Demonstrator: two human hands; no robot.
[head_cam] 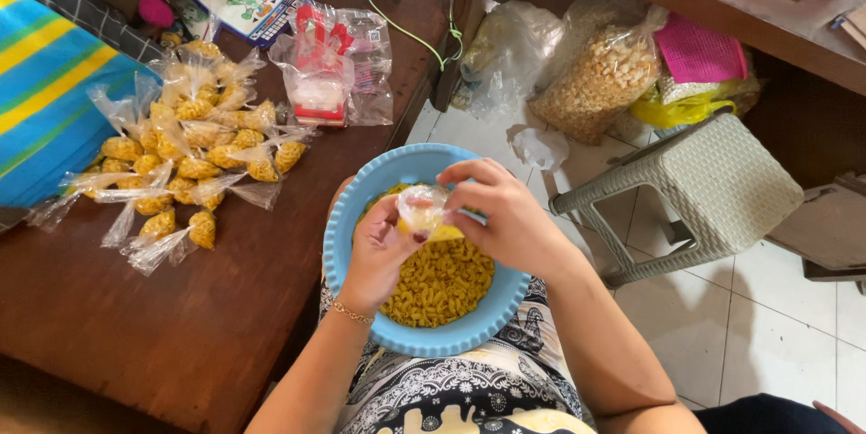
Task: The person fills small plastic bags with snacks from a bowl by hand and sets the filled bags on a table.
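A light blue bowl (361, 190) of yellow curled snack pieces (442, 285) rests on my lap. Over it, my left hand (383, 249) and my right hand (505, 217) together hold a small clear plastic bag (422, 210) with a few yellow pieces inside. My left fingers pinch the bag from the left and below. From the right, the other hand's fingers close around its top. A thin gold bracelet (352, 312) circles my left wrist.
A dark wooden table (180, 335) at left carries a pile of several filled small bags (189, 159), a packet with a red object (320, 73) and a striped blue-yellow cloth (45, 100). On the tiled floor: a large snack bag (600, 73) and a grey woven stool (713, 186).
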